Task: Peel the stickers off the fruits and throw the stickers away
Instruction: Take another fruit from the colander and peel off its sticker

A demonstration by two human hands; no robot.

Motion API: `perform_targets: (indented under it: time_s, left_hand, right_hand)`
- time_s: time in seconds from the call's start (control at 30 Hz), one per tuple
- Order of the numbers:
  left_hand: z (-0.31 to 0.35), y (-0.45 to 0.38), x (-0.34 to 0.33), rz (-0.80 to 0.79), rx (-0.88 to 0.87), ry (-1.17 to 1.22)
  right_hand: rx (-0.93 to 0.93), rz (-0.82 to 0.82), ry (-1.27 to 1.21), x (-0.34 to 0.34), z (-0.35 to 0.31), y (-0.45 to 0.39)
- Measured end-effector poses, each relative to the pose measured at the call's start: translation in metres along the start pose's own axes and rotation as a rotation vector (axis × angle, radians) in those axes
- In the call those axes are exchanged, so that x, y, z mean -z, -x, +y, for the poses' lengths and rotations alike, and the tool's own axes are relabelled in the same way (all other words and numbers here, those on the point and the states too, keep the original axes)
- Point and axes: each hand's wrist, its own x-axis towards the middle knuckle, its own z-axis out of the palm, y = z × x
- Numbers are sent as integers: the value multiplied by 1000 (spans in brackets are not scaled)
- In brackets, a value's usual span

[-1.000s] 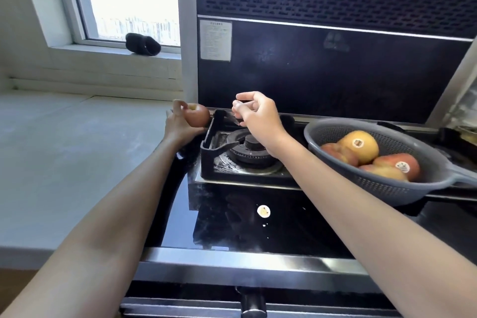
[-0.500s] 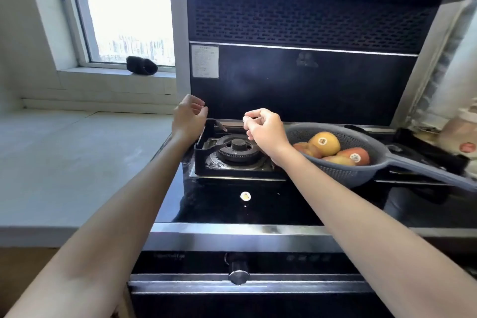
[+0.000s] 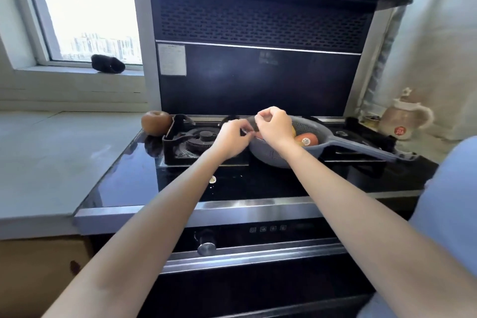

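Note:
A brown-red apple [image 3: 156, 122] with no sticker showing stands alone at the stove's back left corner. The grey colander [image 3: 273, 153] sits on the right burner with several fruits; a red one [image 3: 306, 139] shows a round sticker. My left hand [image 3: 231, 138] and my right hand [image 3: 273, 124] meet over the colander's left rim. The right fingers are pinched together, and the left fingertips touch them around a small pale bit [image 3: 244, 132], blurred, likely a sticker. Another loose sticker [image 3: 212, 179] lies on the black glass in front of the left burner.
The left burner grate [image 3: 196, 138] is between the apple and the colander, whose long handle [image 3: 366, 148] points right. A pale jug [image 3: 402, 122] stands at the far right. A grey counter [image 3: 51, 157] stretches left. A stove knob [image 3: 206, 245] is below the front edge.
My left hand set the apple down at the stove's back left corner and crossed right to meet the right hand. The right hand stayed pinched and drifted over the colander rim. The view pulled back.

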Motion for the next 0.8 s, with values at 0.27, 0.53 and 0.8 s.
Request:
perform_targets:
  time_s: [0.27,0.53,0.8]
  left_hand:
    - [-5,4,-7,-65,56,149]
    - [-7,3,-6,-72,28,142]
    - [-7,4,-7,-77,29,142]
  right_hand:
    - [-208,-42,282,32,16,-18]
    - [-240,-530,834,49,3,-24]
    - [-321,-595,830,45,16,-32]
